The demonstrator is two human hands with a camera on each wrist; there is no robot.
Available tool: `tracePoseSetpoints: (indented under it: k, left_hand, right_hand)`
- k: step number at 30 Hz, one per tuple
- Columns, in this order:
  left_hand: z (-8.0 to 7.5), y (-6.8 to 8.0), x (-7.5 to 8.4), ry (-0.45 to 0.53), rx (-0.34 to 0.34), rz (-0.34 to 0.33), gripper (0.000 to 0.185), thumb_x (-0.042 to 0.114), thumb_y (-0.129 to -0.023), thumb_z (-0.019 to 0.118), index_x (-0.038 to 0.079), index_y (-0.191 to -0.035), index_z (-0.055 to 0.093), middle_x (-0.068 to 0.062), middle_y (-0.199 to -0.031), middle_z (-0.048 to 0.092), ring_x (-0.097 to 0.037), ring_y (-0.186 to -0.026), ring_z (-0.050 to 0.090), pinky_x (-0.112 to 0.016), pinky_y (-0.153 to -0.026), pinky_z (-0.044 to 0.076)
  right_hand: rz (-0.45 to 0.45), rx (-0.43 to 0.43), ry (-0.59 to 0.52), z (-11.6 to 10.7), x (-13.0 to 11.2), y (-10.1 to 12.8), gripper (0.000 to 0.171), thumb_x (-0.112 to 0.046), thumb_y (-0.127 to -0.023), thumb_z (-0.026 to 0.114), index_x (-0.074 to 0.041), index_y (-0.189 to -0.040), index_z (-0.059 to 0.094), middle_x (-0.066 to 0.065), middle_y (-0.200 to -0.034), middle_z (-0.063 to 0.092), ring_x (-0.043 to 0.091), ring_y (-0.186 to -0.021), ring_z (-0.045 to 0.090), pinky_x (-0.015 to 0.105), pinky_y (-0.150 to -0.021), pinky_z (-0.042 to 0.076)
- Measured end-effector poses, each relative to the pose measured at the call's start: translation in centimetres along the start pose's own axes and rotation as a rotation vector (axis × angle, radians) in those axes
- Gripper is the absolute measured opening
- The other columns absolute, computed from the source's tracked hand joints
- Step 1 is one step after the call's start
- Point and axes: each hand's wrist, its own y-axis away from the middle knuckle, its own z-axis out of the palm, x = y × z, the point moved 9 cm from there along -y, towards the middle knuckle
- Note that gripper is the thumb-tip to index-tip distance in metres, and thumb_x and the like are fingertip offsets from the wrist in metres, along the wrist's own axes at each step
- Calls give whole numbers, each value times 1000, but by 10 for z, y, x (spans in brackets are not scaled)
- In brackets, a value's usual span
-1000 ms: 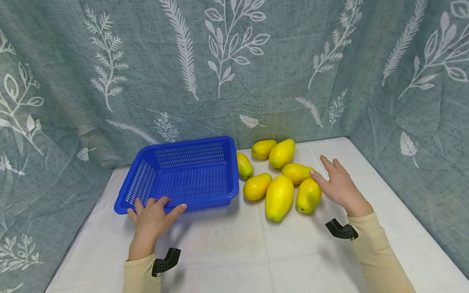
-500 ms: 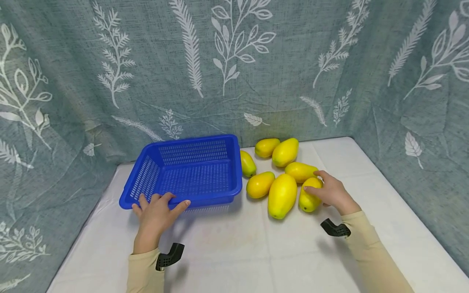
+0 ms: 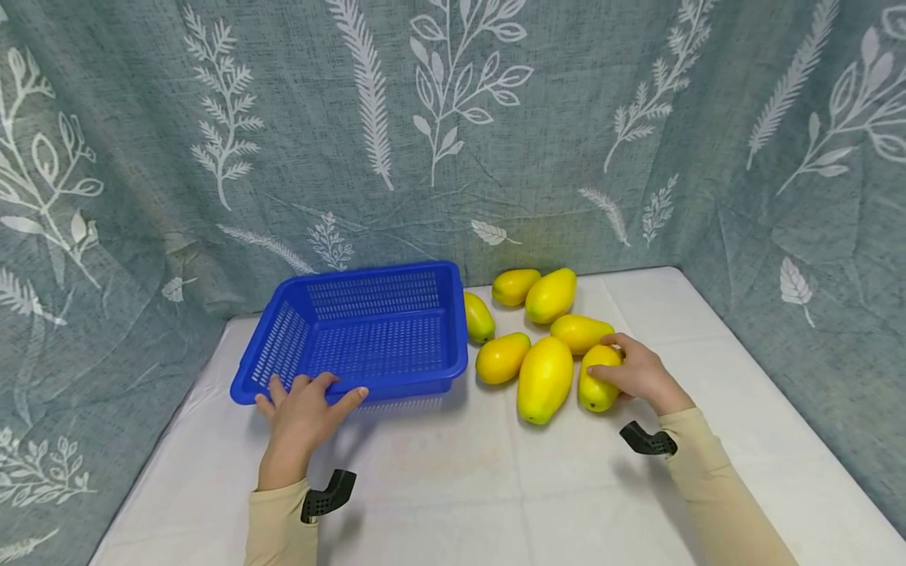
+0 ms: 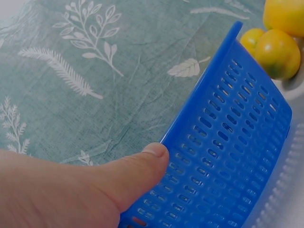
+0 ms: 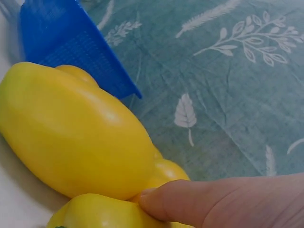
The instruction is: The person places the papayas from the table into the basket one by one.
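Observation:
A blue slotted basket [image 3: 368,334] stands empty on the white table. My left hand [image 3: 304,405] grips its near rim, fingers over the edge and the thumb [image 4: 137,171] against the basket wall [image 4: 228,156]. Several yellow mangoes lie to the right of the basket. My right hand [image 3: 633,369] curls round the small mango nearest the front right [image 3: 596,381], with a finger [image 5: 199,202] on top of that small mango [image 5: 95,213]. The largest mango [image 3: 543,379] lies just left of it, and fills the right wrist view as the largest mango [image 5: 71,133].
Other mangoes lie behind: one [image 3: 501,358] beside the basket, one [image 3: 478,317] against its right wall, and three [image 3: 550,295] near the back. A grey-green leaf-print curtain [image 3: 453,134] closes the back and both sides. White tabletop [image 3: 495,487] spreads in front.
My right hand came down from above the mangoes and closed round the front right one. The left hand has stayed on the basket rim.

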Motion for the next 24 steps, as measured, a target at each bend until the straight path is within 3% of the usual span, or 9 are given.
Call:
tracePoseSetpoints:
  k: [6, 9, 12, 16, 24]
  left_hand:
    - [-1, 0, -1, 0, 3, 4, 74, 60, -95, 59, 0, -138, 58, -41, -143, 45, -74, -143, -4, -87, -108, -5]
    - [-1, -1, -1, 0, 4, 9, 75, 62, -94, 59, 0, -137, 59, -41, -142, 45, -75, -143, -4, -87, -108, -5]
    - [-1, -1, -1, -1, 3, 7, 75, 61, -95, 59, 0, -137, 59, -41, -142, 45, -75, -143, -4, -87, -108, -5]
    - [0, -1, -3, -13, -3, 2, 75, 62, -95, 58, 0, -138, 58, -42, -143, 45, -75, -142, -3, -87, -108, -4]
    - [-2, 1, -5, -4, 15, -1, 75, 62, -94, 59, 1, -139, 59, -40, -144, 46, -73, -144, -2, -86, -109, -4]
  right_hand:
    - [-69, 6, -82, -16, -13, 9, 75, -34, -96, 68, -4, -156, 33, 36, -154, 32, 44, -120, 56, 38, -77, 61]
    - [-144, 19, -198, -30, -28, 11, 72, -28, -98, 66, -6, -157, 31, 34, -156, 30, 42, -122, 55, 37, -79, 62]
    - [-212, -31, -351, -33, -50, 6, 69, -22, -101, 62, -8, -159, 27, 30, -158, 31, 39, -126, 52, 36, -82, 61]
    - [-269, -124, -471, -21, -89, -9, 66, -18, -103, 59, -10, -160, 26, 28, -156, 34, 32, -122, 52, 34, -83, 60]
    - [-325, -237, -492, 22, -167, -26, 59, -16, -103, 59, -16, -156, 35, 21, -151, 42, 27, -108, 54, 30, -73, 56]
